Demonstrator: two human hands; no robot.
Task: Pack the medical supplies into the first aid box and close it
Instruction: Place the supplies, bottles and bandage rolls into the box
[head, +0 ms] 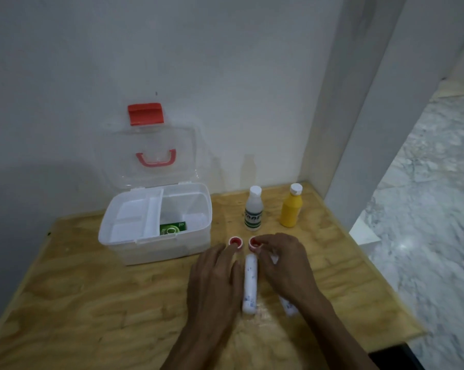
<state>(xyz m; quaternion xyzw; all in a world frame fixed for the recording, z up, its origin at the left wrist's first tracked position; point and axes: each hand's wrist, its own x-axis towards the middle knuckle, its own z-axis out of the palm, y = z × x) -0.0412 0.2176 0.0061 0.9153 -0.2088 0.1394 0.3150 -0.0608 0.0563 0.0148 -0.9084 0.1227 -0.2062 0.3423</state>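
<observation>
The clear first aid box [196, 236] stands open on the wooden table, its lid [150, 156] leaning back against the wall with a red latch and pink handle. Inside are a white divided tray [134, 220] and a green packet [172, 227]. Two small red-and-white tape rolls [236, 242] [253, 243] sit in front of the box. My left hand [214, 276] touches the left roll with its fingertips. My right hand [281, 260] rests its fingers on the right roll. A white tube [250, 283] lies between my hands; a second white tube [288, 307] is mostly hidden under my right wrist.
A clear bottle [254, 209] with a green label and a yellow bottle [291, 206] stand upright behind my hands, near the wall corner. The table's right edge [380, 268] drops to a marble floor. Bare plywood stretches at front left.
</observation>
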